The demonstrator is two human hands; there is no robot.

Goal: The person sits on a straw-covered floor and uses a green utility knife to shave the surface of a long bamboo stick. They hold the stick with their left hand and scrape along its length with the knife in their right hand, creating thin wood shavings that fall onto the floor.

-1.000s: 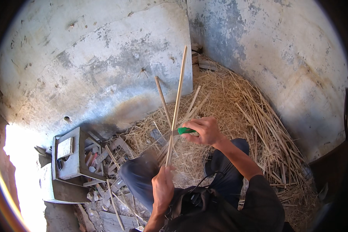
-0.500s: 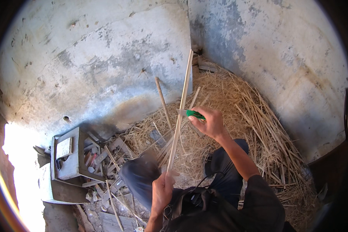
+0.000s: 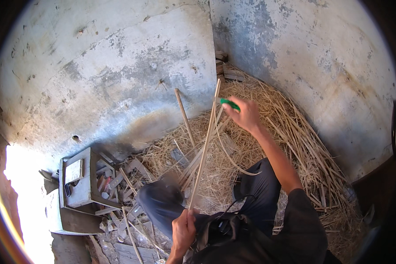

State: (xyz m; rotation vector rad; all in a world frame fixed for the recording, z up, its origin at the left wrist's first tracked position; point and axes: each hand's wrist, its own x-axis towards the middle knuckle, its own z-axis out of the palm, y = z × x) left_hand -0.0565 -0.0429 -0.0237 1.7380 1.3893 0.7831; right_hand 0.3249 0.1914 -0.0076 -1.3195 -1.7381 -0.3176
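A long pale strip of split wood or bamboo (image 3: 205, 147) slants up and away from my lap. My left hand (image 3: 183, 229) is closed around its near end. My right hand (image 3: 247, 115) grips a knife with a green handle (image 3: 230, 104), its blade against the strip close to the far tip. From the blade a thin curled shaving (image 3: 228, 154) hangs down to the right, bending toward my right knee. My legs (image 3: 262, 185) are folded on either side beneath the strip.
Straw-like shavings (image 3: 246, 94) cover the floor toward the corner, with long thin strips (image 3: 308, 149) piled at right. A stick (image 3: 185, 116) leans by the stained wall (image 3: 119, 79). At left lies a wooden stool-like frame (image 3: 81, 180) amid scraps and rubble.
My right hand has moved the knife away from me along the strip, nearer its far tip. A long shaving has peeled loose and curls down. The strip's far end sits lower.
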